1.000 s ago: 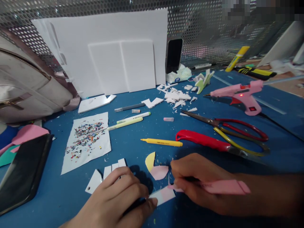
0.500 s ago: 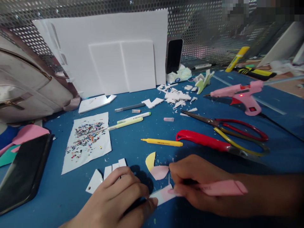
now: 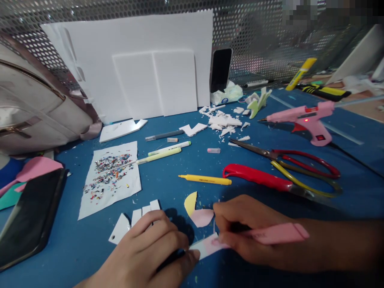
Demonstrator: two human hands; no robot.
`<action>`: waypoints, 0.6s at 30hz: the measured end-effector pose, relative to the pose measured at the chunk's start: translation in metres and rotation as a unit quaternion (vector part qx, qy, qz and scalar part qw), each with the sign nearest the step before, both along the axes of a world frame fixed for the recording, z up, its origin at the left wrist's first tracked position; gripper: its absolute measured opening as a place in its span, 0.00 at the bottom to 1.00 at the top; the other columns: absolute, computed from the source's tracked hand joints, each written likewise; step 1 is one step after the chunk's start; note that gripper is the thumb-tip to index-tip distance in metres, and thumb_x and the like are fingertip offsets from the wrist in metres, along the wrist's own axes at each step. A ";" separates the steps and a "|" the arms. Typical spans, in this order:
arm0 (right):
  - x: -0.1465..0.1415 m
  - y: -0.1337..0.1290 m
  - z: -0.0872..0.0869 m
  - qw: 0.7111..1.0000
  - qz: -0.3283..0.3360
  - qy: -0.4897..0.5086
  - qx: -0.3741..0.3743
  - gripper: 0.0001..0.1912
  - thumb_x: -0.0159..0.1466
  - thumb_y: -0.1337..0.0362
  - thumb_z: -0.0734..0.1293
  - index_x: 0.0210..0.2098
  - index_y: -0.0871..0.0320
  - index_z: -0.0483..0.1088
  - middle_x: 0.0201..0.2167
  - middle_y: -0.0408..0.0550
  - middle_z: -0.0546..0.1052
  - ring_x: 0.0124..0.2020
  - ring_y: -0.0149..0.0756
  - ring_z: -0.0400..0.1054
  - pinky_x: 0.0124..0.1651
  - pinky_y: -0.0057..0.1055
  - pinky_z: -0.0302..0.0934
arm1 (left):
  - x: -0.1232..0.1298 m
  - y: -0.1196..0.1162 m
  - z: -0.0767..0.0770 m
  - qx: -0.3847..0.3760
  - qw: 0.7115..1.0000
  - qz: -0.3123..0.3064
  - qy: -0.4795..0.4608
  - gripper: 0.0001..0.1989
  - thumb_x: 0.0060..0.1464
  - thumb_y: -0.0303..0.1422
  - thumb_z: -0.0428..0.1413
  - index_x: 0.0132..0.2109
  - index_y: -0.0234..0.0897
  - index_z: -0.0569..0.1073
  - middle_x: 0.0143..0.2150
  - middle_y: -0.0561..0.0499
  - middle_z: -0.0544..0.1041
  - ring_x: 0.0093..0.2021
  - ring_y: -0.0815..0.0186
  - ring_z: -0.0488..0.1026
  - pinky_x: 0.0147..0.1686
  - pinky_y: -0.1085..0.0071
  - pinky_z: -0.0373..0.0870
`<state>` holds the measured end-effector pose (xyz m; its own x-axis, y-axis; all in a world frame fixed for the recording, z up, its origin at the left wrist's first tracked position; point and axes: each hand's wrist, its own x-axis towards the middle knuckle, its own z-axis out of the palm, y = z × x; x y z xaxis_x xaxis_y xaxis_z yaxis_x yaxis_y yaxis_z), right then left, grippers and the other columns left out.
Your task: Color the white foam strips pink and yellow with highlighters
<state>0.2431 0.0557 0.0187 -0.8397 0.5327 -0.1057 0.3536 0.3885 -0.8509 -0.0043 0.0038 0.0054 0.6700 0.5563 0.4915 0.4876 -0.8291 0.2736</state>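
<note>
My right hand (image 3: pixel 249 232) is closed around a pink marker (image 3: pixel 279 234), its tip hidden near the fingers. Under it lies a small white strip (image 3: pixel 207 247) with a pink patch at its right part. The thumb of my left hand (image 3: pixel 159 244) presses the strip's left end, with the fingers curled beside it. Just above the strip sit a pink and a yellow cut piece (image 3: pixel 202 218), touching each other. White foam pieces (image 3: pixel 146 211) show behind my left hand. A yellow marker (image 3: pixel 207 180) rests farther back.
On the right are a red-handled cutter (image 3: pixel 258 177), large scissors (image 3: pixel 270 154) and a pink glue gun (image 3: pixel 312 118) with its red light on. Paper with small beads (image 3: pixel 109 180), a phone (image 3: pixel 30 212) and a bag (image 3: pixel 36 96) are left. White boards (image 3: pixel 135 36) stand behind.
The rear end of the pink marker has shifted slightly left and up, and the grip of my right hand has moved a little. More pink shows on the strip. My left hand stays put.
</note>
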 end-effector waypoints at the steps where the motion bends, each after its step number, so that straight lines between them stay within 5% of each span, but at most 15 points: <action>1: 0.000 0.000 0.000 1.000 -0.007 -0.001 0.002 0.13 0.70 0.58 0.61 0.31 0.57 0.60 0.25 0.38 0.64 0.24 0.27 0.56 0.26 0.25 0.47 | 0.000 0.000 0.000 -0.003 1.000 -0.002 0.003 0.11 0.68 0.26 0.52 0.39 0.36 0.78 0.35 0.54 0.78 0.37 0.70 0.70 0.45 0.70 0.66; 12: -0.001 0.003 -0.005 0.997 0.063 0.011 0.037 0.16 0.70 0.58 0.61 0.27 0.57 0.58 0.23 0.37 0.61 0.23 0.26 0.54 0.26 0.26 0.44 | -0.003 0.000 -0.003 -0.008 1.000 -0.001 -0.012 0.11 0.69 0.26 0.52 0.39 0.36 0.78 0.35 0.54 0.77 0.38 0.70 0.70 0.46 0.70 0.65; 18: 0.000 0.002 0.000 0.999 0.037 0.012 0.028 0.15 0.70 0.59 0.61 0.28 0.58 0.59 0.23 0.37 0.62 0.24 0.26 0.55 0.26 0.25 0.45 | -0.003 0.000 0.000 -0.002 1.000 -0.010 0.005 0.11 0.68 0.26 0.52 0.38 0.35 0.78 0.35 0.53 0.78 0.38 0.70 0.71 0.47 0.69 0.65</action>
<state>0.2429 0.0580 0.0189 -0.8786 0.4741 -0.0576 0.3028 0.4599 -0.8347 -0.0075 0.0038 0.0057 0.6867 0.5439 0.4824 0.4733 -0.8381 0.2712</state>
